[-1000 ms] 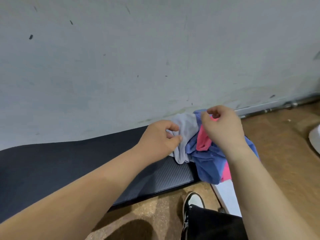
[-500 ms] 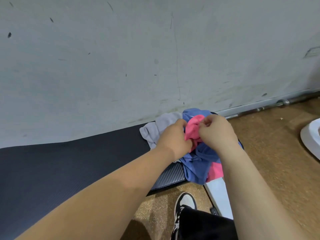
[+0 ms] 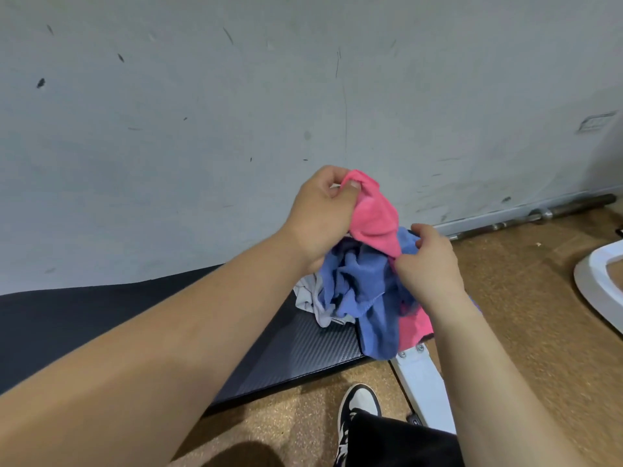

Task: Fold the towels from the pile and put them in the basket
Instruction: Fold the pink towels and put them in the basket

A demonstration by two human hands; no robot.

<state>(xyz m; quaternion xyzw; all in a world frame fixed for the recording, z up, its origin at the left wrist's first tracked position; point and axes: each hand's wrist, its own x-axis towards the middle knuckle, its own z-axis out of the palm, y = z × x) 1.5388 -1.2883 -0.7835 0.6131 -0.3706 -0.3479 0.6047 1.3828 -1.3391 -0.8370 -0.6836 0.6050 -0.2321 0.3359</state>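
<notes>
A crumpled pile of towels lies at the right end of a black padded bench (image 3: 296, 345): a blue towel (image 3: 362, 298) on top, a grey towel (image 3: 312, 298) at its left, and a pink towel (image 3: 374, 217). My left hand (image 3: 323, 210) is shut on one end of the pink towel and holds it up above the pile. My right hand (image 3: 429, 264) pinches the pink towel lower down, at the pile's right side. More pink cloth (image 3: 414, 323) shows under the blue towel. No basket is in view.
A grey wall rises just behind the bench. A metal bar (image 3: 539, 215) lies on the brown floor along the wall. A white curved object (image 3: 596, 288) sits at the right edge. The bench's white leg (image 3: 421, 382) and my shoe (image 3: 357, 409) are below the pile.
My left hand has let the grey towel go, taken the pink towel and lifted it out of the pile. My right hand has dropped lower along the pink cloth.
</notes>
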